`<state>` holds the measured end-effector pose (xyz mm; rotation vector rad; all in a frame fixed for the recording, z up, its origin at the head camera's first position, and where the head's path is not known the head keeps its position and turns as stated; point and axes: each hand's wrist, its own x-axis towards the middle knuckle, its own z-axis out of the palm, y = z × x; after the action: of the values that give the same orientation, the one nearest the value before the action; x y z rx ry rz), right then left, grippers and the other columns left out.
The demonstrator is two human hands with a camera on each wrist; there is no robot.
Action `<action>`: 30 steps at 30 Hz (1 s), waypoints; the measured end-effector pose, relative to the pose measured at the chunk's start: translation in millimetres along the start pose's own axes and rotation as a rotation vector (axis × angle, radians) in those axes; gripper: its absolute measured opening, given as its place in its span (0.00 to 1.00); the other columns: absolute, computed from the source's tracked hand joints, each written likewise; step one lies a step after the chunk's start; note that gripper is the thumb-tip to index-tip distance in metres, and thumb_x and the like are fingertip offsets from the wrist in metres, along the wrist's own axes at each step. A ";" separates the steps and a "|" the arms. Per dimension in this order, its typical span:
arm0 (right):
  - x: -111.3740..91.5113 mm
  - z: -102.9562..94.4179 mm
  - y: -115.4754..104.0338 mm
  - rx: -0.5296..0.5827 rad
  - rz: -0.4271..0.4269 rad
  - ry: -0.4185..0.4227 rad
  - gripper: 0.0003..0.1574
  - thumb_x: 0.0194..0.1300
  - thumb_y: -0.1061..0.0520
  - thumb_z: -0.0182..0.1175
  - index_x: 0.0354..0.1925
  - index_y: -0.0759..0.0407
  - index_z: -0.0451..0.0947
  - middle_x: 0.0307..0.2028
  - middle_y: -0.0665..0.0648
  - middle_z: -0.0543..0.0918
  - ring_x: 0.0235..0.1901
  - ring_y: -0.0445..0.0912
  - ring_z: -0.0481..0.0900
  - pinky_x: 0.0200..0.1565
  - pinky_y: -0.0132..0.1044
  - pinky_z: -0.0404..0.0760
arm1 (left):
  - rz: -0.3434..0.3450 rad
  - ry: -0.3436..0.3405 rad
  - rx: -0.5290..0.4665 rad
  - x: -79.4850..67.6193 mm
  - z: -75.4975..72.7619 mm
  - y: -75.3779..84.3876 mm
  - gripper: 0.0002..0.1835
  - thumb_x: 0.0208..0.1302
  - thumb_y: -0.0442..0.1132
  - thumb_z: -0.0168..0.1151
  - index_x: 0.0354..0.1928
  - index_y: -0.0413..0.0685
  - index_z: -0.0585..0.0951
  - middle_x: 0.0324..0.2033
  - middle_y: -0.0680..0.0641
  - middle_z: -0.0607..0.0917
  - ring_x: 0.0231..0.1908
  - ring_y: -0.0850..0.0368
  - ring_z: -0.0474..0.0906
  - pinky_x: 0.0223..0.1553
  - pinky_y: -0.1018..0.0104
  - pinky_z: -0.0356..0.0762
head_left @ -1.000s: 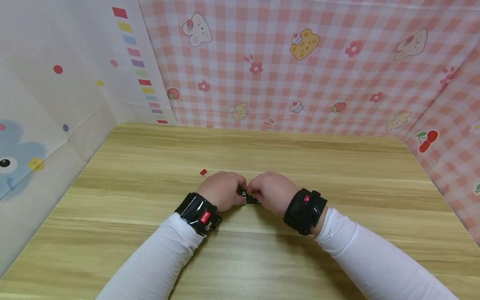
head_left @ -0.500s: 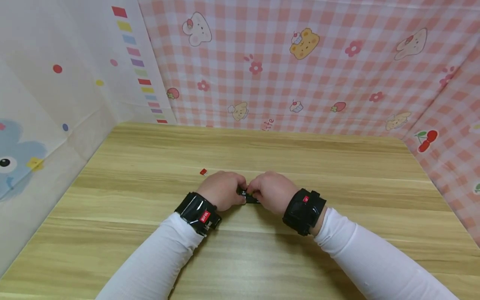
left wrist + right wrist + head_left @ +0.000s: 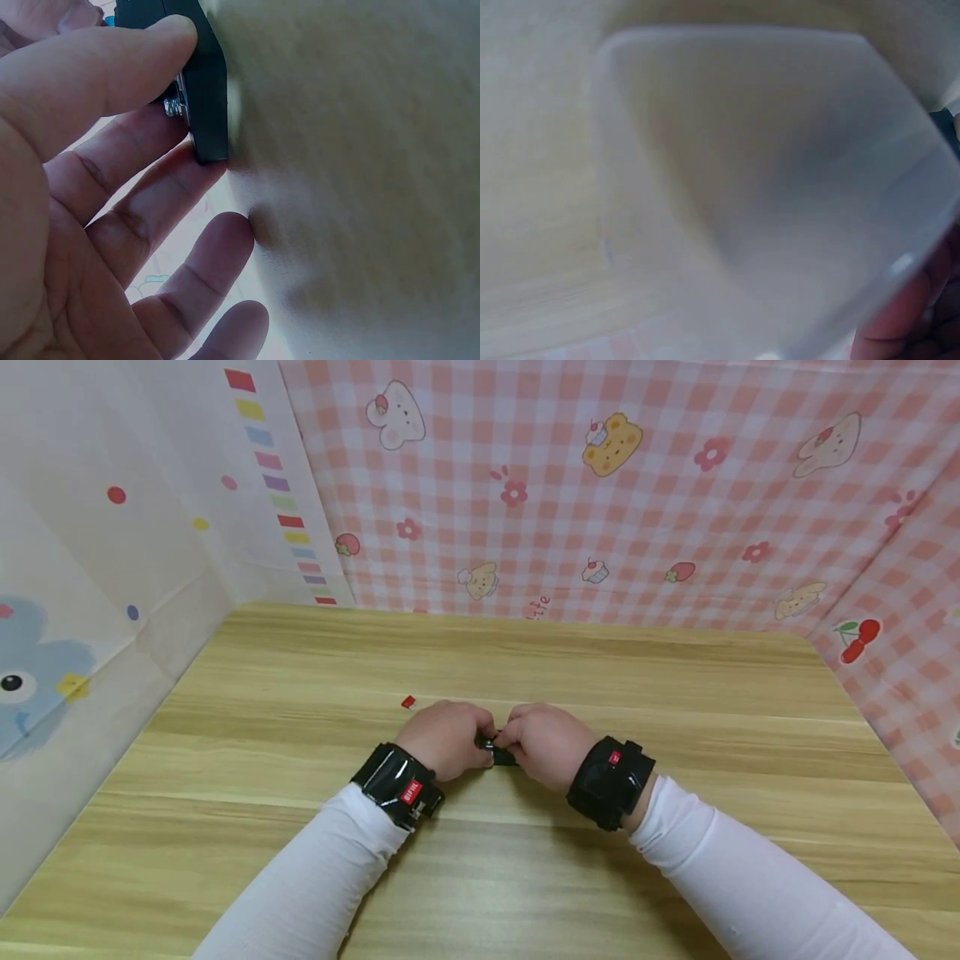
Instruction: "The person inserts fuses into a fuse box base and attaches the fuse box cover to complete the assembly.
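Note:
Near the middle of the table, my left hand (image 3: 448,739) holds a small black plastic case (image 3: 504,757) between thumb and fingers. The left wrist view shows the case (image 3: 204,82) with a metal coil spring (image 3: 173,107) in its open side, like a battery case. The thumb presses on its upper part, and the ring and little fingers stay off it. My right hand (image 3: 551,745) has its fingers curled at the other end of the case, gripping there. What lies beneath its fingertips is hidden; a speck of blue (image 3: 110,21) shows beside them.
A small red piece with a pale end (image 3: 408,702) lies on the wooden table (image 3: 480,877), beyond my left hand. Patterned cloth (image 3: 555,518) hangs behind the table. A blurred, translucent shape (image 3: 765,172) covers much of the right wrist view.
My right fingertips have shifted slightly at the case, and a yellow-green bit seen there before is now out of sight. The left hand and the red piece have stayed put.

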<state>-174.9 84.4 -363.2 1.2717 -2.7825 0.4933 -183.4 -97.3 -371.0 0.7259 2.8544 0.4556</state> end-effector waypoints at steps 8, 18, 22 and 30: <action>0.4 0.4 -0.9 -0.025 0.013 -0.012 0.10 0.53 0.66 0.66 0.34 0.55 0.85 0.29 0.49 0.79 0.30 0.39 0.74 0.35 0.34 0.77 | -0.002 0.002 0.004 -0.8 -0.4 1.3 0.12 0.50 0.51 0.71 0.36 0.61 0.82 0.29 0.61 0.80 0.28 0.61 0.71 0.30 0.65 0.70; 1.0 0.3 -2.5 -0.049 0.006 -0.018 0.11 0.54 0.67 0.64 0.34 0.54 0.86 0.29 0.49 0.79 0.30 0.39 0.74 0.34 0.34 0.77 | -0.008 0.006 0.011 -0.1 -0.1 1.8 0.12 0.50 0.51 0.71 0.36 0.61 0.82 0.29 0.61 0.80 0.29 0.62 0.71 0.30 0.65 0.70; 1.0 0.4 -2.6 -0.054 0.002 -0.014 0.11 0.53 0.67 0.64 0.34 0.54 0.86 0.29 0.49 0.78 0.29 0.39 0.73 0.33 0.33 0.77 | -0.007 0.009 0.012 0.3 1.1 1.4 0.12 0.50 0.51 0.71 0.36 0.61 0.82 0.29 0.60 0.80 0.29 0.62 0.71 0.31 0.65 0.70; 1.4 1.3 -3.6 -0.072 -0.001 -0.022 0.11 0.54 0.67 0.62 0.33 0.54 0.86 0.28 0.49 0.78 0.27 0.39 0.72 0.33 0.34 0.76 | -0.001 0.012 0.018 0.2 1.2 1.8 0.11 0.50 0.50 0.71 0.36 0.61 0.82 0.28 0.60 0.80 0.29 0.62 0.71 0.31 0.65 0.70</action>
<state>-173.1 80.7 -363.2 1.2720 -2.7895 0.3772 -182.5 -95.3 -371.6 0.7275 2.8738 0.4366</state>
